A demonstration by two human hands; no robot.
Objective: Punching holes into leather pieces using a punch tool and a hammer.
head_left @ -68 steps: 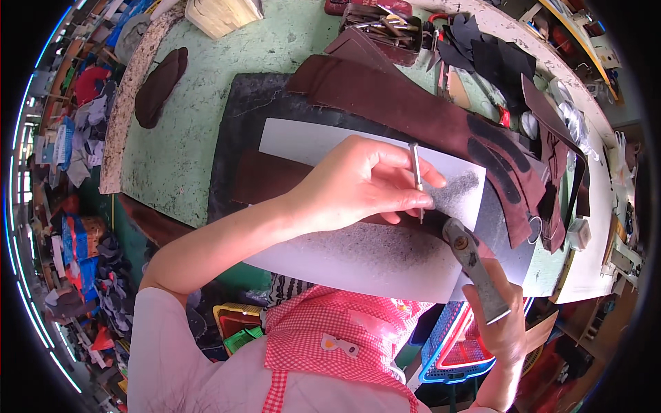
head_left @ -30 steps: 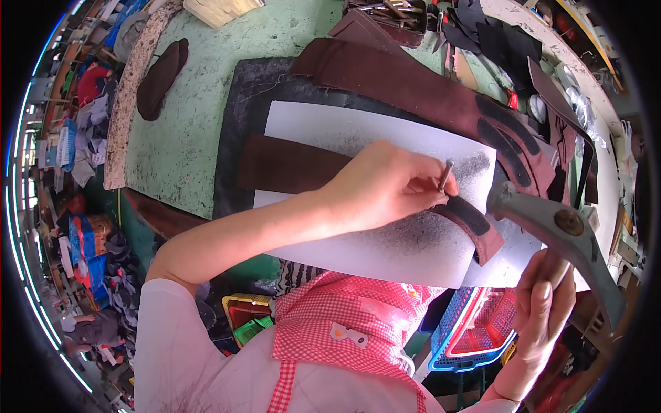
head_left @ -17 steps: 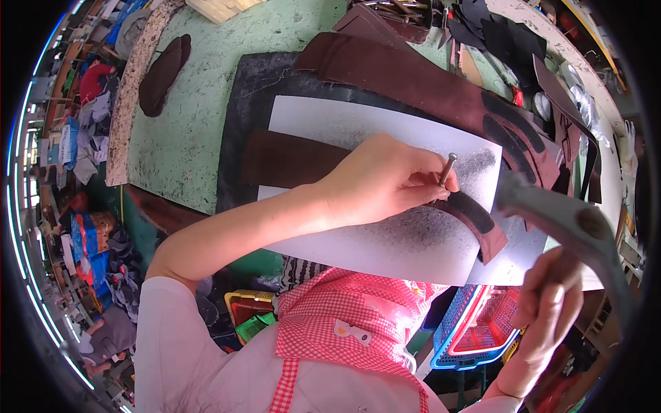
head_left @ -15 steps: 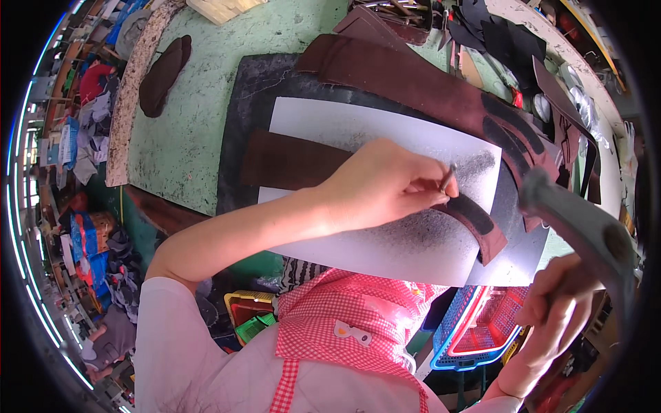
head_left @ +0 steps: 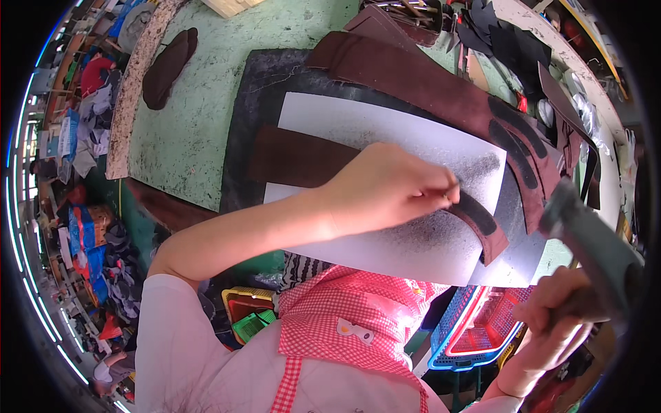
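Note:
My left hand (head_left: 392,189) is closed in a pinch over a brown strap-shaped leather piece (head_left: 296,157). A thin metal rod like a punch is in its fingers, mostly hidden now. To the right of the fingers, the strap's curved end bears a black strip (head_left: 476,215). Beneath the strap lies a white sheet (head_left: 330,110) with dark speckles, on a dark slab (head_left: 242,117). At the right, my right hand (head_left: 561,310) is wrapped round a grey hammer (head_left: 595,237), raised and apart from the left hand. Part of its shape is blurred.
More brown leather pieces (head_left: 413,79) with black strips lie beyond the sheet. A dark leather piece (head_left: 169,69) rests on the green tabletop (head_left: 206,89) at left. A tool box (head_left: 413,24) stands at the far edge. Blue and red baskets (head_left: 451,337) are below the near edge.
The hammer has tilted and shifted lower on the right. The rod, visible before above my left fingers, is now hidden. My left hand stays over the strap.

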